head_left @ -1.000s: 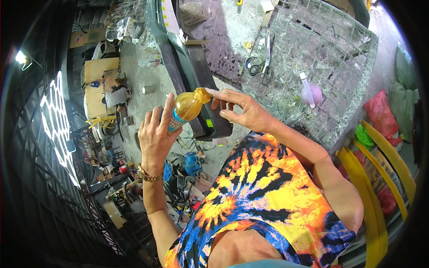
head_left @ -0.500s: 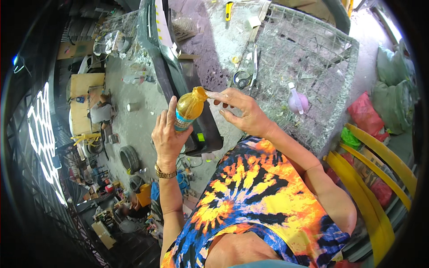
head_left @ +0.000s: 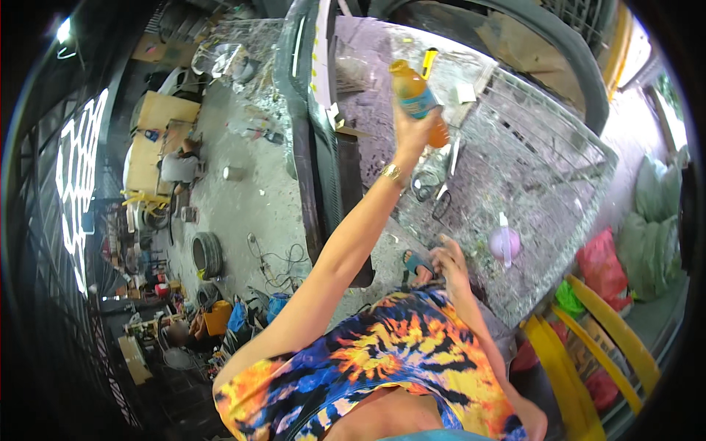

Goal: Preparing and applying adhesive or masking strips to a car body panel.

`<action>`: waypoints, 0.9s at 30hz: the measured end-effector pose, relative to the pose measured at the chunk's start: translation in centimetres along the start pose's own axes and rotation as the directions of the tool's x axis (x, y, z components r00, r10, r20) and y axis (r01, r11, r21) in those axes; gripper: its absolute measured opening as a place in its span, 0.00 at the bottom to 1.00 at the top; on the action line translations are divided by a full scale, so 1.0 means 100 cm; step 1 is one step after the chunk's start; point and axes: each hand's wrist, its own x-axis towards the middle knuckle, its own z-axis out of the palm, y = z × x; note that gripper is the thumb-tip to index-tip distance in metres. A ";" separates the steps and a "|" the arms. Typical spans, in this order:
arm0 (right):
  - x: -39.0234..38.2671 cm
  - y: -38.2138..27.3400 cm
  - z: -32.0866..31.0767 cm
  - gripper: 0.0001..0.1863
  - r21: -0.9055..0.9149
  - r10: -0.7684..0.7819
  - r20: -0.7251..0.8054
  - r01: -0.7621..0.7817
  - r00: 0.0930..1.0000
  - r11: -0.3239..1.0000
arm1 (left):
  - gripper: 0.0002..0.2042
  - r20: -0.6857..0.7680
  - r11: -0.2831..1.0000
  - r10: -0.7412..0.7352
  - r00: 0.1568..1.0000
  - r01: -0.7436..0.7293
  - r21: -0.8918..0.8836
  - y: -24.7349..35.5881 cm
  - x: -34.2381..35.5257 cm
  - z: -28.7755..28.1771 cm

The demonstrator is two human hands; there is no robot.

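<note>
My left hand (head_left: 413, 131) is stretched out over the worktable, wrapped round a clear bottle (head_left: 439, 134) of orange liquid with a blue label. The bottle is tilted, its yellowish-orange top pointing away from me. Beside its upper end lies a yellow utility knife (head_left: 429, 65). Close to me, my right hand (head_left: 450, 263) hangs by the table's near edge, fingers loosely bent and apart, nothing visible in them. Scissors (head_left: 454, 156) and a dark roll (head_left: 423, 188) lie on the table between my hands. A round purple object with a white strip (head_left: 505, 244) sits right of my right hand.
A long black curved panel (head_left: 312, 140) runs along the table's left side. Wire mesh (head_left: 548, 132) covers its right part. Yellow curved strips (head_left: 573, 367) and sacks (head_left: 651, 250) stand at the right. A tyre (head_left: 207, 254) and cables (head_left: 283, 261) are on the floor, with people working farther left.
My left hand has carried the bottle forward and right across the table. My right hand has left the bottle's top and dropped back toward my body. The view has shifted.
</note>
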 end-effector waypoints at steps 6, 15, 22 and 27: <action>-0.012 -0.006 -0.009 0.25 -0.205 -0.203 -0.097 0.180 0.974 0.962 | 0.33 0.000 0.980 -0.051 0.999 0.050 0.190 -0.105 0.038 0.025; 0.002 -0.023 -0.008 0.25 -0.251 -0.291 -0.011 0.279 0.957 0.927 | 0.42 0.168 0.970 -0.217 0.962 0.193 0.146 -0.119 0.021 0.029; 0.021 -0.035 0.004 0.26 -0.218 -0.212 0.057 0.220 0.976 0.951 | 0.52 0.170 0.894 -0.370 0.913 0.300 0.334 -0.130 0.009 -0.010; 0.024 -0.043 0.007 0.25 -0.182 -0.180 0.014 0.179 0.984 0.967 | 0.27 0.083 0.874 -0.335 0.939 0.276 0.400 -0.059 -0.058 -0.029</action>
